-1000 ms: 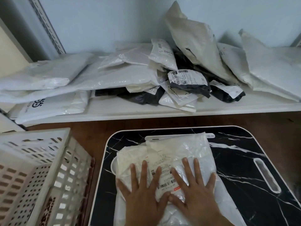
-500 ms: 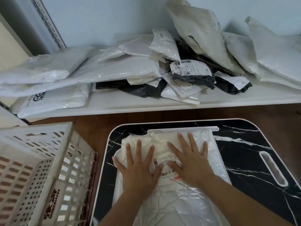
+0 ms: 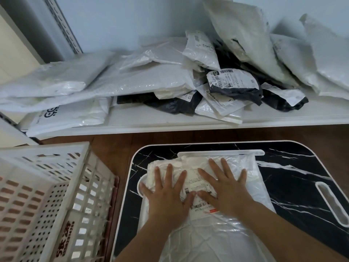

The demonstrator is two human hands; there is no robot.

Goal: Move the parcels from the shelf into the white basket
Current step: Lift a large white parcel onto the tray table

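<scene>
A white plastic parcel [image 3: 205,231] with a barcode label lies flat on the black marbled tabletop [image 3: 294,178]. My left hand [image 3: 168,193] and my right hand [image 3: 226,188] press down on it side by side, fingers straight and spread. The white slotted basket [image 3: 43,201] stands at the lower left, beside the table. Several white and black parcels [image 3: 234,82] are heaped on the white shelf [image 3: 143,121] behind the table.
A brown wooden floor strip [image 3: 113,146] separates shelf, basket and table. A metal shelf upright [image 3: 62,25] rises at the top left. The tabletop has a slot handle [image 3: 332,203] on its right side.
Both hands slid forward over the parcel, away from me, staying flat on it. The view tilted so the forearms now show.
</scene>
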